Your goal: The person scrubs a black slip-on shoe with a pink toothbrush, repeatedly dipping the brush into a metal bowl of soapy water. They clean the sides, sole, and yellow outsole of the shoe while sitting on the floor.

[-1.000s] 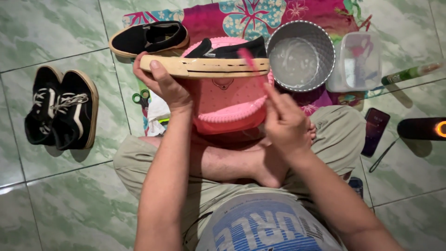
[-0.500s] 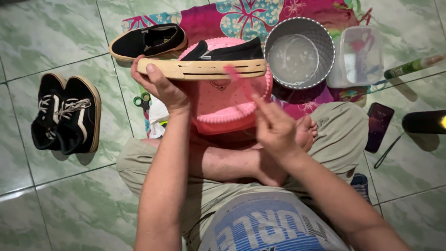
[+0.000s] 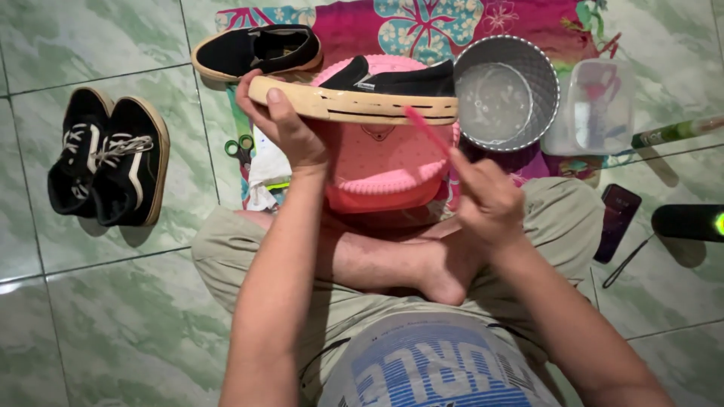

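Person sits cross-legged on green tiled floor [image 3: 113,316], head view looking down. Left hand [image 3: 283,124] grips a black slip-on shoe [image 3: 362,94] at its heel end, fingers [image 3: 249,83] wrapped over the far side, thumb on the tan sole edge; shoe held on its side, sole rim facing the camera, over a pink basin [image 3: 381,169] resting at the legs. Right hand [image 3: 486,200] closed around a pink toothbrush [image 3: 426,130], head end touching the sole edge near the toe. Second black slip-on shoe [image 3: 256,49] lies on the floor above the left hand, apart from it. Pair of black laced sneakers [image 3: 105,158] stands at far left, side by side. Grey metal bowl [image 3: 507,94] with clear liquid just right of the held shoe, clear plastic tub [image 3: 592,105] beside it. Green-handled scissors [image 3: 240,148] and white cloth [image 3: 268,169] left of the basin. Dark phone [image 3: 617,220] by the right knee. Flowered mat [image 3: 422,22] under it all.
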